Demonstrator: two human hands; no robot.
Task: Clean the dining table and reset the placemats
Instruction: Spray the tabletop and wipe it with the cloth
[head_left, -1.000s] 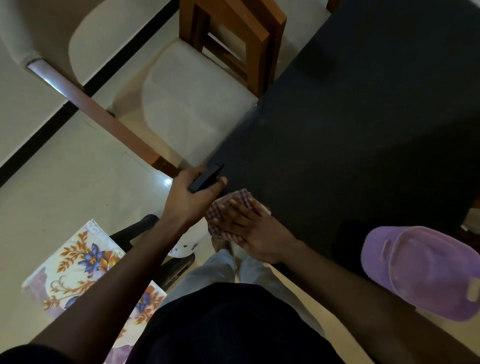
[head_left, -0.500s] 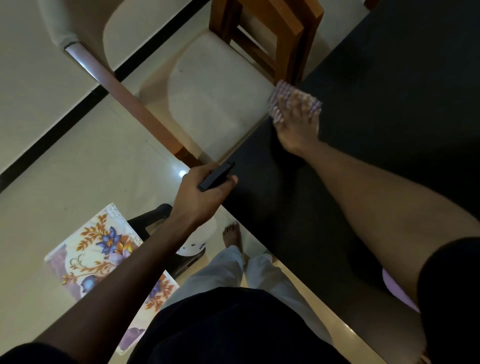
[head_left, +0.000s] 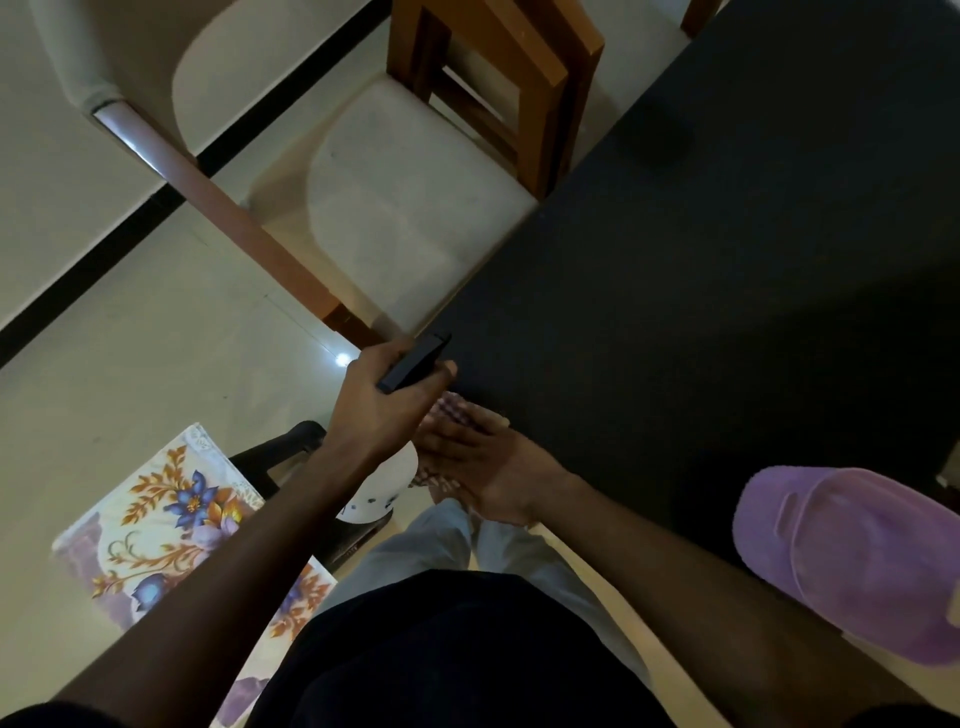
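Note:
The dark dining table (head_left: 727, 270) fills the right half of the view. At its near corner my right hand (head_left: 483, 462) lies flat on a checked cloth (head_left: 457, 408), fingers straight, pressing it onto the tabletop. Most of the cloth is hidden under the hand. My left hand (head_left: 384, 410) hovers just above and left of it, gripping a slim black device (head_left: 415, 361) off the table's edge. A floral placemat (head_left: 156, 525) lies lower left, partly covered by my left arm.
A purple cap (head_left: 852, 561) sits on the table at the right edge. A wooden chair with a pale seat (head_left: 405, 208) stands pushed against the table's left side. A black stool with a white object (head_left: 376, 499) is below my hands.
My right hand has drawn the cloth back along the table's edge from beside the chair to the near corner. My left hand has kept its grip on the black device and barely moved.

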